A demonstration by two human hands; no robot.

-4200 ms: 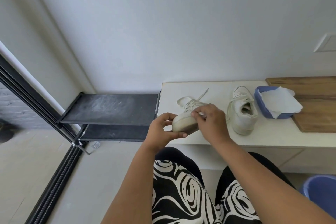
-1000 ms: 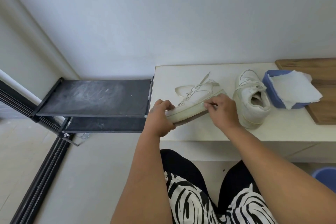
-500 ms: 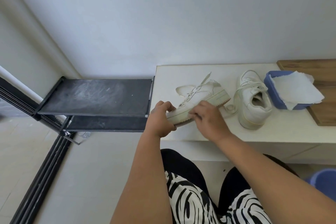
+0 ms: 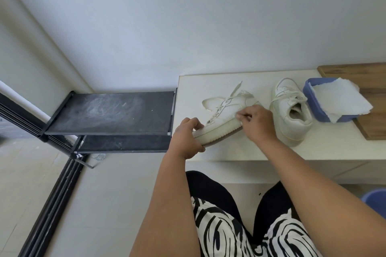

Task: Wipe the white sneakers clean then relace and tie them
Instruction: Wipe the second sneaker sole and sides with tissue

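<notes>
My left hand has its fingers curled over the toe end of the white leather low-top sneaker w/ tan sole, thumb under the sole edge, gripping it so the shoe is tipped on its side, sole facing me. My right hand sits on the heel half of that same sneaker; its fingertips are bent and pinched together against the upper, prob. on a small white scrap, but I can't tell for sure what's between them. Laces hang loose across the tongue, one end sticking up toward the wall.

That sneaker is at the near-left part of the white low bench top. The second white sneaker stands upright just to the right, heel toward me, laces slack, apart from my right hand. Beside it, a blue plastic tub w/ a white paper sheet draped over it, resting partly on a brown wooden board.

Left of the bench: black metal two-tier shoe rack, dusty top shelf.
</notes>
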